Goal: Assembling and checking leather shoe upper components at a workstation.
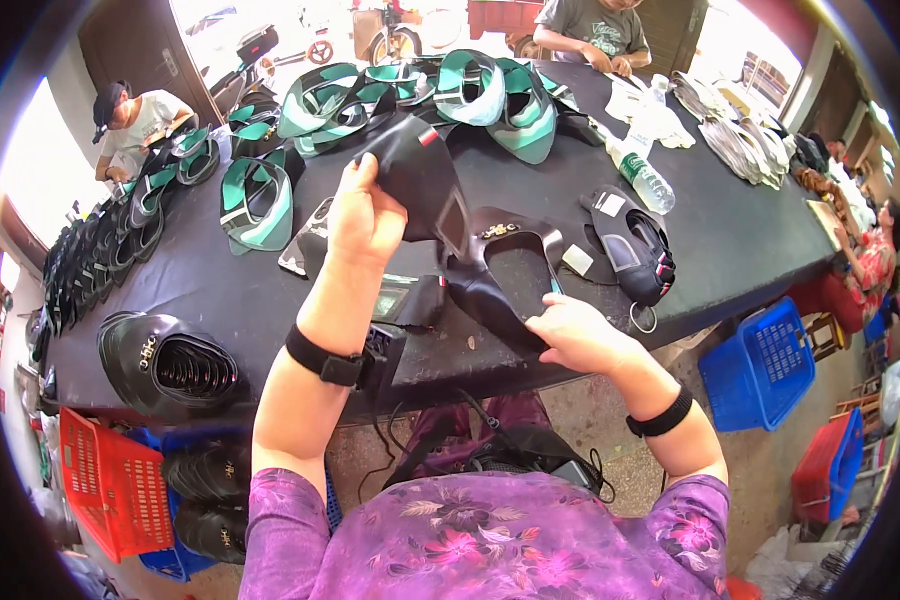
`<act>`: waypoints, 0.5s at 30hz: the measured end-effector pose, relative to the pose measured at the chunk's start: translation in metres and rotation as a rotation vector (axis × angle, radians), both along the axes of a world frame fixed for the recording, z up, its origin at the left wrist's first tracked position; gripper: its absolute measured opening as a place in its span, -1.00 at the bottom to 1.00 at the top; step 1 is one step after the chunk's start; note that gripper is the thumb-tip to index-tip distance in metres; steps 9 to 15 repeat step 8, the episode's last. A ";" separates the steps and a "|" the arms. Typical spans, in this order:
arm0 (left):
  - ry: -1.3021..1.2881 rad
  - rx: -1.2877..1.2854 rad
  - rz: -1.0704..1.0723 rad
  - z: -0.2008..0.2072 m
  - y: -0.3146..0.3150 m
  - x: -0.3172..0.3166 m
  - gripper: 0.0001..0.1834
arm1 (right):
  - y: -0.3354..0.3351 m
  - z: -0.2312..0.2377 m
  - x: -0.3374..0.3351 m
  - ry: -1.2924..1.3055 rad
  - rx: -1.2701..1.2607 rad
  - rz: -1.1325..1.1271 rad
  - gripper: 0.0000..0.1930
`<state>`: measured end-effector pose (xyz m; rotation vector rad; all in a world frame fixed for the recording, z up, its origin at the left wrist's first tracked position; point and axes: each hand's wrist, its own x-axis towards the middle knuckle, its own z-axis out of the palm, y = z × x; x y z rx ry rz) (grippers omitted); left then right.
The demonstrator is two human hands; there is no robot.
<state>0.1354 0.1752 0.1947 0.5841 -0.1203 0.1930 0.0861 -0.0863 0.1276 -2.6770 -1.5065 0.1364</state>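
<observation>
Raised over the table, my left hand (368,215) is closed on a black shoe upper (415,175) with a small red-and-white tab at its edge. Just to the right is another black upper section (490,290), looped, with a metal ornament at its top; whether the two are joined I cannot tell. My right hand (585,335) pinches the lower right edge of this looped section. A thin bluish thing (554,284) sticks up by its fingertips, too small to name. Under my left forearm lies a flat dark piece (410,298) with a greenish panel.
Green-lined uppers (260,205) cover the far side; stacked black uppers (165,362) lie at left. A plastic bottle (642,178) and a black shoe (630,245) are at right. Red (110,485) and blue (760,365) crates flank the table (750,265). Other people work around it.
</observation>
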 end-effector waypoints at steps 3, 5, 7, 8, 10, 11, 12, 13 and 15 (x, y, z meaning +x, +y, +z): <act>0.044 -0.064 0.096 -0.001 -0.007 0.003 -0.76 | -0.006 0.007 -0.007 0.141 0.189 -0.224 -0.57; -0.048 -0.057 0.066 -0.016 -0.011 -0.003 -0.75 | -0.021 0.020 -0.003 0.266 0.656 -0.254 -0.60; 0.026 -0.064 0.033 -0.039 -0.031 -0.016 -0.60 | -0.030 0.036 -0.002 0.582 1.115 -0.333 -0.51; 0.053 -0.032 0.031 -0.049 -0.049 -0.028 -0.49 | -0.035 0.039 0.001 0.743 1.299 -0.353 -0.42; 0.053 -0.032 0.031 -0.049 -0.049 -0.028 -0.49 | -0.035 0.039 0.001 0.743 1.299 -0.353 -0.42; 0.053 -0.032 0.031 -0.049 -0.049 -0.028 -0.49 | -0.035 0.039 0.001 0.743 1.299 -0.353 -0.42; 0.053 -0.032 0.031 -0.049 -0.049 -0.028 -0.49 | -0.035 0.039 0.001 0.743 1.299 -0.353 -0.42; 0.053 -0.032 0.031 -0.049 -0.049 -0.028 -0.49 | -0.035 0.039 0.001 0.743 1.299 -0.353 -0.42; 0.053 -0.032 0.031 -0.049 -0.049 -0.028 -0.49 | -0.035 0.039 0.001 0.743 1.299 -0.353 -0.42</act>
